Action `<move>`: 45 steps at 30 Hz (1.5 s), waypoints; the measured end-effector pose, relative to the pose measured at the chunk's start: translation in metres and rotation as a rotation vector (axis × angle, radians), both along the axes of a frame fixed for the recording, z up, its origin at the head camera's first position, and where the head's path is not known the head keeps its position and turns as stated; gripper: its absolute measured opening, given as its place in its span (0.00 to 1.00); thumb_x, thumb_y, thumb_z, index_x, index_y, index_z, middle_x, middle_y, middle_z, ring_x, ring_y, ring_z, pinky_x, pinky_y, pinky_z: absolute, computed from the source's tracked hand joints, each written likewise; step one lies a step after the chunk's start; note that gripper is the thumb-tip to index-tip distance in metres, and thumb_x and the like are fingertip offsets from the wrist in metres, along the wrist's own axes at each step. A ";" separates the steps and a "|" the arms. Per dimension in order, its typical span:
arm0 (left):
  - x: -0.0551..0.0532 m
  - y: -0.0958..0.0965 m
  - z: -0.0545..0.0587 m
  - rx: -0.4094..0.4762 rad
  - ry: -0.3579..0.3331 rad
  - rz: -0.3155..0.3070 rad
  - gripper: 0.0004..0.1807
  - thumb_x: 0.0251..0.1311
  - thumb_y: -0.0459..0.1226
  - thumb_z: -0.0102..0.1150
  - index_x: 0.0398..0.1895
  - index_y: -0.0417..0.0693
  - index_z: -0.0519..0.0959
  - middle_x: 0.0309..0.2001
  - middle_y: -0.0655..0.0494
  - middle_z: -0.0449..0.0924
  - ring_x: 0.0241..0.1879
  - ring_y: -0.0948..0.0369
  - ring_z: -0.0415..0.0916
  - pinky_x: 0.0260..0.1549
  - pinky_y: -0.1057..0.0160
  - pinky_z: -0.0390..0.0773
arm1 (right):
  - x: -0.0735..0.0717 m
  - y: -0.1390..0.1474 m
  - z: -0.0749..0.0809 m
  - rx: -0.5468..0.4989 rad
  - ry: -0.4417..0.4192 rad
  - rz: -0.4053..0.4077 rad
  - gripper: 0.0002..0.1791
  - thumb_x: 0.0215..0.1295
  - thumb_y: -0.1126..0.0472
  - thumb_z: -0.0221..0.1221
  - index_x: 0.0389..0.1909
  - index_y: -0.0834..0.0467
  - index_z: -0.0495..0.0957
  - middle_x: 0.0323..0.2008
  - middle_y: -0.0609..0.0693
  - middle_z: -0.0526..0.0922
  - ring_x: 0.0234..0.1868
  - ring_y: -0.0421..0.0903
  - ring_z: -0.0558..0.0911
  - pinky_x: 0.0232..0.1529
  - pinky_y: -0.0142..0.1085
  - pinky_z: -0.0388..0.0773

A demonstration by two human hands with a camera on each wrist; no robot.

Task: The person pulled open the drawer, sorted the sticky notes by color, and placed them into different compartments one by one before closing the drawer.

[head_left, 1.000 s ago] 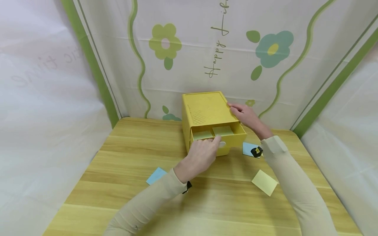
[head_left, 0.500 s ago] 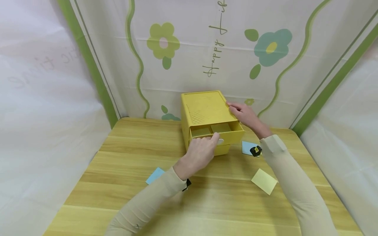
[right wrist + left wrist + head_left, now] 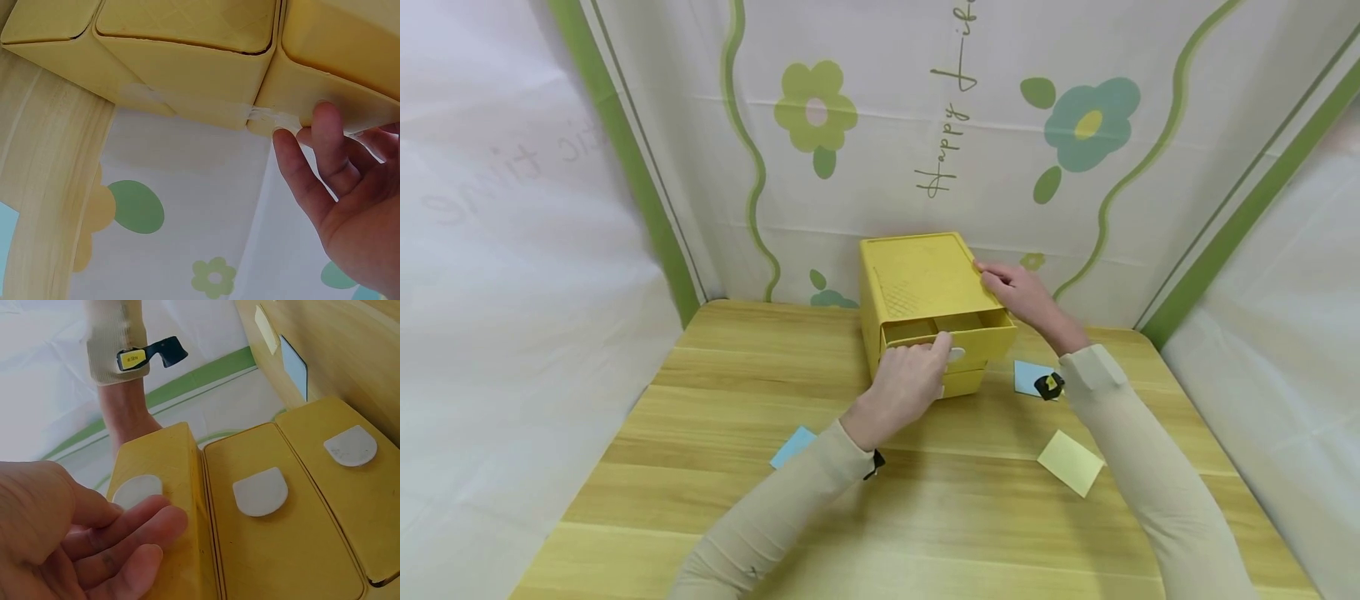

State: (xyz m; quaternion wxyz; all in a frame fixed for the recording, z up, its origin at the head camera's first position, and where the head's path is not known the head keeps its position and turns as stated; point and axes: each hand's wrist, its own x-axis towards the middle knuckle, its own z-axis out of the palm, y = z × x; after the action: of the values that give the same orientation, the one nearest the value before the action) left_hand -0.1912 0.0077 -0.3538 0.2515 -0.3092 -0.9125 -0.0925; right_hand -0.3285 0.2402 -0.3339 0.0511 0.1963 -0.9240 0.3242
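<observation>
Wood-grain tabletop point(image 3: 745, 367), backed by a white curtain point(image 3: 887, 183) printed with flowers. At the rear of it, on my feed, stands the yellow three-drawer cabinet point(image 3: 925, 271), the item under inspection.

Drawers: I find the middle drawer point(image 3: 275, 550) and bottom drawer point(image 3: 350, 506) flush. Top drawer point(image 3: 992, 343) is ajar; its contents I cannot make out. I count the lower two as settled and the top as midway, though whether it is meant to go in or come out I cannot judge.

Hands: my left hand point(image 3: 902, 387) is at the top drawer's front, fingers bent and close together beside the white D-shaped pull point(image 3: 142, 485); I cannot tell whether they pinch it. My right hand point(image 3: 1018, 292) rests at the cabinet's right edge, fingers spread, apparently steadying it.

Outstanding: a blue slip point(image 3: 792, 446) by my left sleeve, a pale yellow slip point(image 3: 1070, 462) and another blue one point(image 3: 1030, 377) lie loose outside the cabinet, so any stowing of these is not yet done.
</observation>
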 end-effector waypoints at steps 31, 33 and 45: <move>-0.025 -0.001 -0.004 0.035 0.046 0.036 0.11 0.65 0.29 0.51 0.27 0.48 0.63 0.10 0.64 0.50 0.09 0.69 0.45 0.08 0.73 0.47 | 0.000 -0.001 -0.001 -0.016 0.007 -0.019 0.25 0.76 0.45 0.44 0.67 0.47 0.71 0.66 0.49 0.75 0.18 0.44 0.60 0.23 0.39 0.63; -0.026 -0.001 -0.004 0.035 0.024 0.038 0.10 0.64 0.30 0.52 0.28 0.48 0.64 0.10 0.64 0.52 0.09 0.69 0.47 0.08 0.73 0.48 | 0.000 0.000 -0.001 -0.015 0.006 -0.024 0.25 0.76 0.44 0.44 0.67 0.46 0.71 0.66 0.48 0.74 0.22 0.46 0.63 0.25 0.39 0.64; -0.030 -0.001 -0.001 0.037 -0.033 0.031 0.11 0.65 0.29 0.52 0.27 0.48 0.63 0.10 0.64 0.50 0.09 0.69 0.46 0.09 0.73 0.48 | -0.002 0.001 -0.004 -0.020 0.012 -0.023 0.24 0.76 0.45 0.43 0.67 0.46 0.72 0.66 0.46 0.74 0.22 0.47 0.62 0.26 0.40 0.64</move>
State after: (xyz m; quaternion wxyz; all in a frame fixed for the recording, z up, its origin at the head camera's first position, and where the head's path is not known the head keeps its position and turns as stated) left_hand -0.2209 0.0062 -0.3549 0.2437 -0.2886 -0.9193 -0.1107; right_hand -0.3309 0.2414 -0.3374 0.0624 0.1872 -0.9226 0.3315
